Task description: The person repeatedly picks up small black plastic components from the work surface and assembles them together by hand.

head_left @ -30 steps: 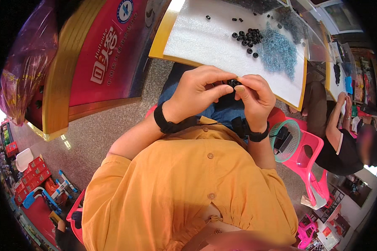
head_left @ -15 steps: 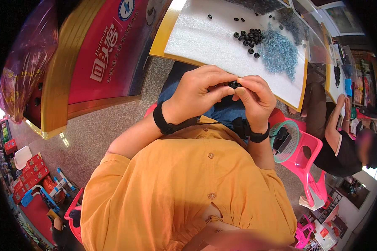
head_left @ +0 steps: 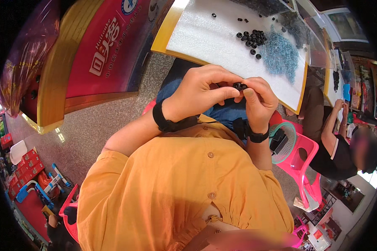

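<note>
In front of my chest, over my lap, both hands meet at a small black knob-like part (head_left: 239, 86). My left hand (head_left: 207, 90) pinches it between thumb and forefinger. From the other side, the fingertips of my right hand (head_left: 260, 98) close on it, with the thumb just below. The fingers cover some of the part, so its exact kind cannot be made out. Just beyond my hands, similar black pieces (head_left: 252, 38) lie in a loose cluster on the white-topped table (head_left: 209, 39). Beside them spreads a heap of tiny pale-blue translucent pieces (head_left: 282, 54).
A yellow edge (head_left: 188, 57) borders the table. Clear plastic panels (head_left: 310, 31) stand at its far right. To my right are a green mesh basket (head_left: 284, 143) and pink chair (head_left: 302, 157); a co-worker (head_left: 339, 140) sits beyond. A red printed panel (head_left: 109, 54) stands at left.
The black part has moved slightly right between my fingertips and shows more of itself. My right thumb has shifted a little to the right. The whole view has moved slightly.
</note>
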Demonstrator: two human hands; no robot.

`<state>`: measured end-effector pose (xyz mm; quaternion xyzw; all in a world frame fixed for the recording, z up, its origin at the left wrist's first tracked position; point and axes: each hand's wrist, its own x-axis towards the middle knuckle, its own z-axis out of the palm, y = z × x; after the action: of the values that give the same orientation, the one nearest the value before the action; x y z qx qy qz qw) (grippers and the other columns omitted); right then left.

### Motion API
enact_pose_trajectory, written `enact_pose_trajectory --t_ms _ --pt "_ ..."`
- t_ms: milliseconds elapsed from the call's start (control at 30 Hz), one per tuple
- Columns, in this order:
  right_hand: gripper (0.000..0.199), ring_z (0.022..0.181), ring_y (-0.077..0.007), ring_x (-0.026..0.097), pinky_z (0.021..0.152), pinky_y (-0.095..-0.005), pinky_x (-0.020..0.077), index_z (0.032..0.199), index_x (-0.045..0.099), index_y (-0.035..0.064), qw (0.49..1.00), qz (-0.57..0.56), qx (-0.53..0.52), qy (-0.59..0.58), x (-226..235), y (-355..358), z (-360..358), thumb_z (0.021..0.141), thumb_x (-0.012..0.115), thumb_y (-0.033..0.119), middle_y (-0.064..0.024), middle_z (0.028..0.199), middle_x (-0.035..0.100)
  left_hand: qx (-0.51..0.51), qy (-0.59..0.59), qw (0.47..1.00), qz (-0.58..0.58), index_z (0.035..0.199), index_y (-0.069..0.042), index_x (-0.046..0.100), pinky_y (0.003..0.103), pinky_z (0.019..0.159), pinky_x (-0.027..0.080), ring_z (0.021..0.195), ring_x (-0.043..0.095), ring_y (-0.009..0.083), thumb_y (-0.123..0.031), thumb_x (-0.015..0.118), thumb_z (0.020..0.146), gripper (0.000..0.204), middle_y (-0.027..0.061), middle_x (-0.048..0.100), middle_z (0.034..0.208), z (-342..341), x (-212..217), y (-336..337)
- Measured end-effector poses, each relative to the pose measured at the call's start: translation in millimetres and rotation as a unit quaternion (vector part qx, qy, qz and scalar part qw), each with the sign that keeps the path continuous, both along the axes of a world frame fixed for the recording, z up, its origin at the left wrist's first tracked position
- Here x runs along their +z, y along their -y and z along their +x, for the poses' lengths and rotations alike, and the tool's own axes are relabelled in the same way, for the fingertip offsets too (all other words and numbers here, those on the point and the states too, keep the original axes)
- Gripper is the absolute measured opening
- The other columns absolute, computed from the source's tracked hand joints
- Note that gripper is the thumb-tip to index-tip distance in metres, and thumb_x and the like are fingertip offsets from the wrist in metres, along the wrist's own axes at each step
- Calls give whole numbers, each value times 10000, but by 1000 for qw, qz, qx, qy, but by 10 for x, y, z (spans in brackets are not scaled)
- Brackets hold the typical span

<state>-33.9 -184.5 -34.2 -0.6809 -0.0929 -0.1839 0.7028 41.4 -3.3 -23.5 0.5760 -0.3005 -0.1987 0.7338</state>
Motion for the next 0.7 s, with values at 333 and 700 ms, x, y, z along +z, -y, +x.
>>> enact_pose_trajectory --t_ms 333,700 --pt "168 710 -169 646 611 -248 532 1056 660 -63 999 -38 -16 22 19 -12 -14 900 650 0 -140 1013 625 -38 -87 995 -16 1089 -10 701 204 579 542 761 654 94 -49 721 861 232 67 660 985 2 25 -17" --pt "376 649 -174 653 525 -272 531 1020 641 -51 931 263 156 -201 -90 43 31 888 718 293 -134 900 654 38 194 980 0 1065 -56 727 286 655 489 754 611 191 -47 750 791 275 82 614 837 38 -55 -10"
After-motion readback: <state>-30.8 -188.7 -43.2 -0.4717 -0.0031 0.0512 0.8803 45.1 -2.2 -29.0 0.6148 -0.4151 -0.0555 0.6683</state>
